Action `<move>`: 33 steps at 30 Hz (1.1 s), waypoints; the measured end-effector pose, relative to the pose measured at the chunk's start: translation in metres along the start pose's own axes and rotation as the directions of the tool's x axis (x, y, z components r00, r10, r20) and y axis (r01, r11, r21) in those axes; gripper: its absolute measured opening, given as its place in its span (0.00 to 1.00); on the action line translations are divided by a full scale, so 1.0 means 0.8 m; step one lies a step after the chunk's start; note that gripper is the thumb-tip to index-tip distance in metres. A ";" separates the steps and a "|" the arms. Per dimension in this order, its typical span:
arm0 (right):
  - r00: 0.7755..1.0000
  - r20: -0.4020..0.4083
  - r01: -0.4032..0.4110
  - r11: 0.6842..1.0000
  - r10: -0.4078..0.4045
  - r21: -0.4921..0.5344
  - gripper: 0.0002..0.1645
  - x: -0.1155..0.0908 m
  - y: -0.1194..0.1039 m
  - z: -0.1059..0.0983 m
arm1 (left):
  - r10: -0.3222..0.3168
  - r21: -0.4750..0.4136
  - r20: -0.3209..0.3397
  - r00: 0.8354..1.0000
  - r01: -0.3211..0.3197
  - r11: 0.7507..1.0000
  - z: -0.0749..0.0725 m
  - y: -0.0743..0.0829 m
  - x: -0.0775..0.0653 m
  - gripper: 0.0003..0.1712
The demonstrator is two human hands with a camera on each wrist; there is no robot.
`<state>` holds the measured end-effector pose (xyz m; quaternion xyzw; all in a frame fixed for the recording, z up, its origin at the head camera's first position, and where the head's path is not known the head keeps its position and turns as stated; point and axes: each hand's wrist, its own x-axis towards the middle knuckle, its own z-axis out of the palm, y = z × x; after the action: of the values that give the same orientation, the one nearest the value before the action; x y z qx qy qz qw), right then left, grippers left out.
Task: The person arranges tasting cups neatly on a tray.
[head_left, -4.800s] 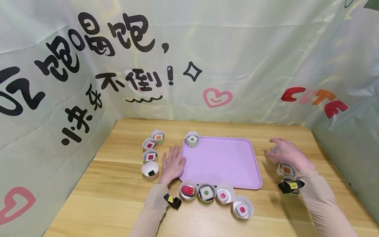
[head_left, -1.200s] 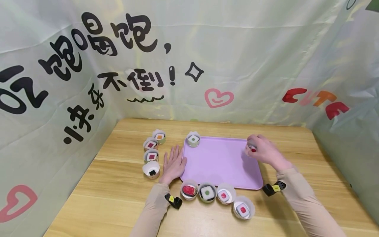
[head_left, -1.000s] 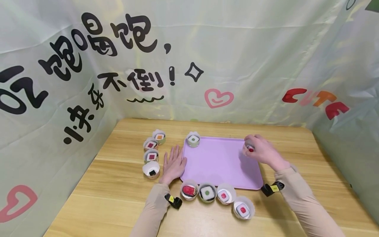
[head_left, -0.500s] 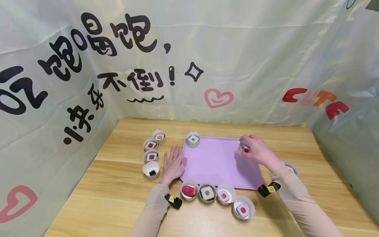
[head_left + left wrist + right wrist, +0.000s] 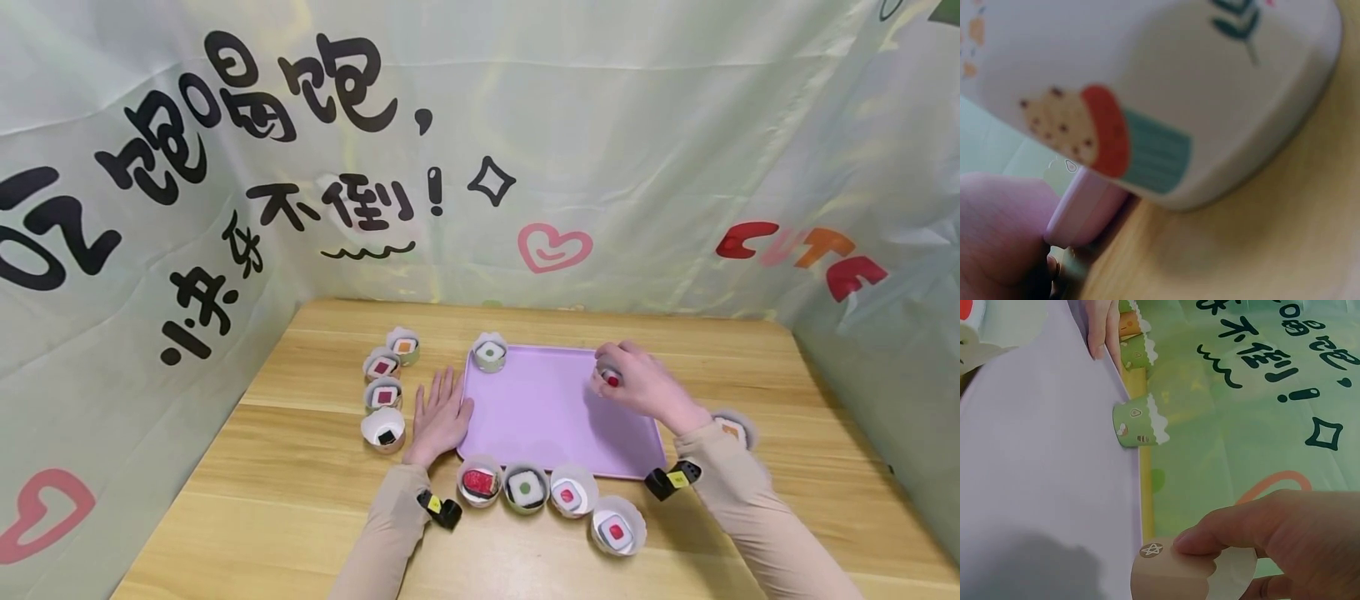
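Note:
My right hand (image 5: 645, 387) pinches a paper baking cup (image 5: 1172, 572) by its wall, the thumb against the outside. Inside that cup a red-topped piece (image 5: 611, 381) shows, partly hidden by the fingers. The cup is over the right back part of a lilac tray (image 5: 547, 417); I cannot tell if it touches it. With fingers spread, my left hand (image 5: 438, 421) lies at the tray's left edge. A green paper cup (image 5: 1132, 422) with a white and green sushi-like piece (image 5: 490, 352) stands on the tray's back left corner.
Several paper cups stand left of my left hand, the nearest holding a black piece (image 5: 386, 437). Another row lines the tray's front edge, including a cup with a red piece (image 5: 478, 482). Behind my right wrist is a cup with an orange piece (image 5: 731, 428). Printed cloth (image 5: 637, 167) surrounds the table.
My right hand has gone from a cup right of the tray to over the tray, carrying a paper cup, and keeps drifting left. The left hand stays in place.

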<state>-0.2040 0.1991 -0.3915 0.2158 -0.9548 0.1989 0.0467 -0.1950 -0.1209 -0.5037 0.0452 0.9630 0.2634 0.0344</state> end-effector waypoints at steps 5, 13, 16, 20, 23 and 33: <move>1.000 -0.008 0.025 1.000 -0.025 0.014 0.18 0.004 -0.003 0.004 | 0.000 0.001 0.002 1.000 0.000 1.000 -0.001 0.001 0.000 0.34; 0.998 -0.031 0.055 0.998 -0.054 0.011 0.18 0.009 -0.009 0.009 | -0.001 0.006 0.002 1.000 0.001 1.000 0.003 -0.001 0.003 0.35; 0.997 -0.037 0.062 0.998 -0.061 0.008 0.17 0.011 -0.013 0.012 | -0.009 0.017 0.002 1.000 0.009 1.000 0.006 -0.004 0.005 0.35; 0.998 -0.032 0.062 0.998 -0.062 0.009 0.16 0.015 -0.016 0.018 | -0.010 0.019 -0.007 1.000 0.010 1.000 0.010 -0.007 0.006 0.34; 0.998 -0.028 0.053 0.999 -0.053 0.000 0.16 0.017 -0.017 0.023 | -0.004 0.011 -0.015 1.000 0.005 1.000 0.011 -0.008 0.006 0.34; 0.996 -0.031 0.078 0.997 -0.078 -0.015 0.16 0.025 -0.025 0.030 | -0.009 0.022 -0.008 1.000 0.009 1.000 0.012 -0.009 0.008 0.35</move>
<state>-0.2136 0.1653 -0.4031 0.2493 -0.9462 0.1939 0.0708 -0.2006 -0.1215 -0.5163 0.0403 0.9662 0.2529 0.0313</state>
